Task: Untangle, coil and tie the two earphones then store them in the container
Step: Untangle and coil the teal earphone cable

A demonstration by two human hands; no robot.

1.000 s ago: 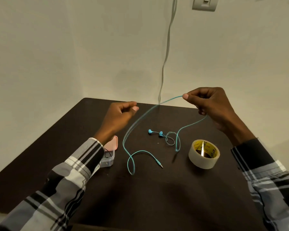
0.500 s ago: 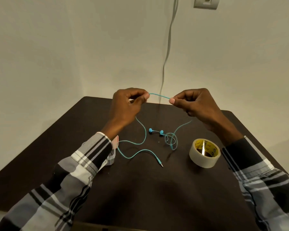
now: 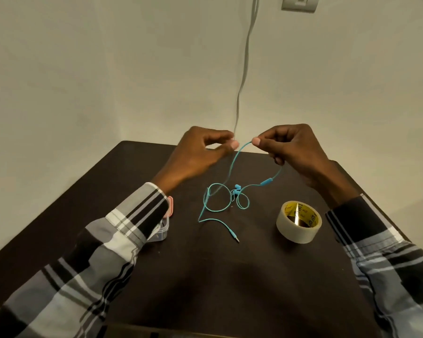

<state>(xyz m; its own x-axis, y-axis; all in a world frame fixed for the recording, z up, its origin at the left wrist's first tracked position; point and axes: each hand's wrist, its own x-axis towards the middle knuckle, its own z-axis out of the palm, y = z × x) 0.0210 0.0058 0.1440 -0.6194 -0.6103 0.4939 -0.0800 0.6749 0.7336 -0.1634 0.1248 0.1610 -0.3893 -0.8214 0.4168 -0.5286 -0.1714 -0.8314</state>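
Note:
A turquoise earphone cable [image 3: 231,167] hangs from my right hand [image 3: 291,152], which pinches it between thumb and forefinger above the table's far side. My left hand [image 3: 200,154] is curled close beside it, thumb tip just left of the cable, and no cable shows between its fingers. The cable drops to loose loops [image 3: 216,200] on the dark table [image 3: 230,276]. Its earbuds [image 3: 237,188], inline remote [image 3: 266,183] and jack [image 3: 234,236] are all visible. A thin pale wire loop [image 3: 233,198] lies by the earbuds. The small clear container [image 3: 164,229] with a pink lid [image 3: 170,206] sits half hidden under my left sleeve.
A roll of clear tape [image 3: 298,222] stands on the table right of the cable. A grey cord [image 3: 245,69] runs down the wall behind the table, below a switch plate [image 3: 299,2]. The table's left edge borders the wall corner.
My hands have come closer together. The left hand has let go of the cable it pinched half a second ago. More cable now lies in loops on the table, and the inline remote has come into view.

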